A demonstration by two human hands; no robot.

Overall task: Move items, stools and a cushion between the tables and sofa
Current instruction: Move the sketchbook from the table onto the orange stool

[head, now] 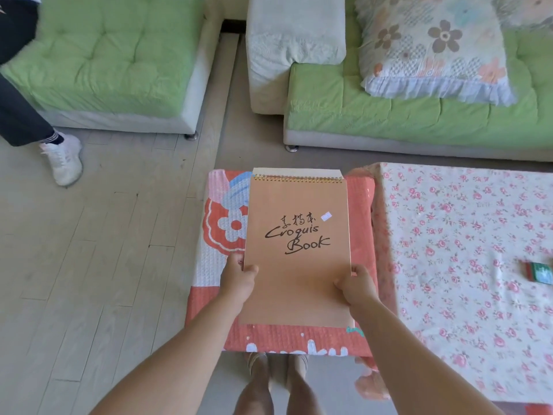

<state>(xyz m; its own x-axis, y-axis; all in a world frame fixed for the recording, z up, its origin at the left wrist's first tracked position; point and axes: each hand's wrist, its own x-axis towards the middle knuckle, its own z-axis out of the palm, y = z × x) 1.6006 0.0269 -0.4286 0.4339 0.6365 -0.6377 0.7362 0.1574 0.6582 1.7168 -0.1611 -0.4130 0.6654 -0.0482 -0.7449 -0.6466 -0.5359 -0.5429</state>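
Note:
A tan spiral-bound sketchbook point(299, 250) marked "Croquis Book" lies flat over a small table draped in an orange flower-print cloth point(215, 235). My left hand point(238, 280) grips its left edge, thumb on the cover. My right hand point(357, 284) grips its right edge the same way. A flowered cushion with a frilled edge point(434, 49) rests on the green sofa point(389, 115) beyond the table.
To the right stands a larger table under a pink-rose cloth point(463, 265), bearing a small red-and-green box point(538, 272). A green sofa seat point(104, 61) is at far left, where a person's leg and white shoe point(64, 160) reach onto the wood floor. My own feet show below the small table.

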